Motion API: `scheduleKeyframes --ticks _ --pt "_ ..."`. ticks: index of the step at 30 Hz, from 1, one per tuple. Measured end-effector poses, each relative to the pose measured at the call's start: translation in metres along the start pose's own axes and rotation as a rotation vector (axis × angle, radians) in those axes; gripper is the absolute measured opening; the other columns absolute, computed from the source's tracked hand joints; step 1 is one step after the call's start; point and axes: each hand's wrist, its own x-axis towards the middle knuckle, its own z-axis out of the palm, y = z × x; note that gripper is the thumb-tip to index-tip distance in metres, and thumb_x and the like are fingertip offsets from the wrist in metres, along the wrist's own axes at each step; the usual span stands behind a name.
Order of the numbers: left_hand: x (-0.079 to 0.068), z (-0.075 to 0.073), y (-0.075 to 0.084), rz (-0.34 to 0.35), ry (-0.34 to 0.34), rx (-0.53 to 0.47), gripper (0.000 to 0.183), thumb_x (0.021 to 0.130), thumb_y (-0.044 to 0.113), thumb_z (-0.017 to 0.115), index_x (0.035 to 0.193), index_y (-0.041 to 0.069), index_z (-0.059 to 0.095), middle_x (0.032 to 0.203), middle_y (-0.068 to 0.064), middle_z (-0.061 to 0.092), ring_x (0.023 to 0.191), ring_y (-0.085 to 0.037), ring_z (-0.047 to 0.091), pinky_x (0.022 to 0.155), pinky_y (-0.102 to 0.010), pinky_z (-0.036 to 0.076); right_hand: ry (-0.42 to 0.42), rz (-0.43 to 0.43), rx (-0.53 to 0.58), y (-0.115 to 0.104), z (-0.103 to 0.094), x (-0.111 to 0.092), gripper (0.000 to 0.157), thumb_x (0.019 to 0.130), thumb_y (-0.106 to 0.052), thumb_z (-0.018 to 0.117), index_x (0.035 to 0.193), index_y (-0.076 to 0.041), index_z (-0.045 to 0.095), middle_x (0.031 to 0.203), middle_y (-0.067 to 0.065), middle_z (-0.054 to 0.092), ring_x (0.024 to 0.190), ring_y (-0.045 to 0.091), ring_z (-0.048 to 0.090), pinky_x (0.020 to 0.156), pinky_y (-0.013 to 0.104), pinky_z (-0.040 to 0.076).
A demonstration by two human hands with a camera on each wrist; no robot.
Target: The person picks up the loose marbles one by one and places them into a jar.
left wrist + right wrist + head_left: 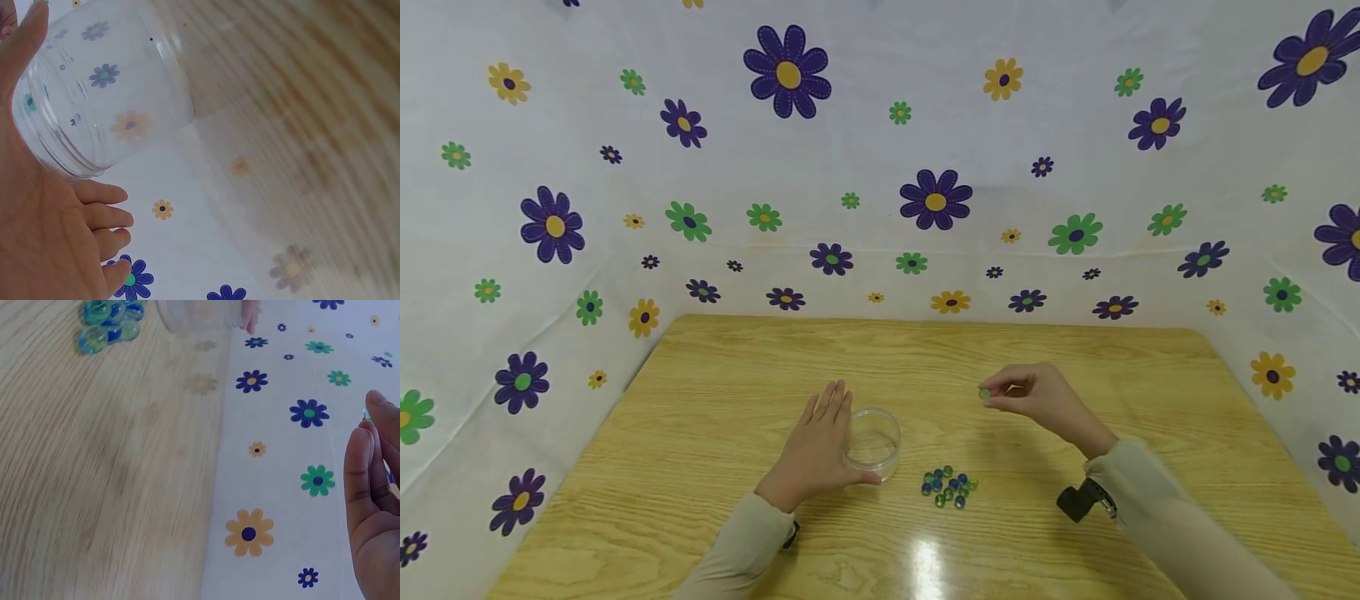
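Observation:
A clear round jar [874,440] with a threaded neck stands upright on the wooden table. My left hand [814,454] rests against the jar's left side, its fingers straight and the thumb reaching along the front. In the left wrist view, the jar [103,94] lies between the thumb and the palm. Farther right, above the table, my right hand [1037,402] pinches a small greenish glass marble [985,394] between thumb and fingertips. Only a sliver of that marble [367,415] shows in the right wrist view.
Several blue and green glass marbles [950,486] lie grouped on the table [730,508], just right of the jar. A white cloth [857,150] printed with flowers stands along the table's back and sides.

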Motion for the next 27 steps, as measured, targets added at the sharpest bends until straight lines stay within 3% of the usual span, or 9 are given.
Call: scheduleKeyframes --ticks 18,27 --pt "0.001 0.003 -0.002 0.0 0.009 -0.008 0.125 0.062 0.074 0.068 0.146 -0.007 0.023 0.155 -0.024 0.018 0.146 -0.035 0.012 0.118 -0.051 0.015 -0.071 -0.097 0.118 -0.026 0.048 0.023 0.02 0.082 -0.012 0.072 0.1 -0.003 0.073 0.092 0.013 0.069 0.078 0.009 0.062 0.072 0.022 0.056" --pt "0.0 0.003 -0.002 -0.002 0.006 -0.01 0.126 0.062 0.074 0.067 0.146 -0.007 0.022 0.155 -0.024 0.016 0.146 -0.035 0.011 0.118 -0.051 0.015 -0.116 -0.138 0.109 -0.026 0.069 0.035 0.021 0.082 -0.011 0.072 0.099 0.001 0.072 0.091 0.014 0.069 0.076 0.01 0.064 0.069 0.023 0.056"
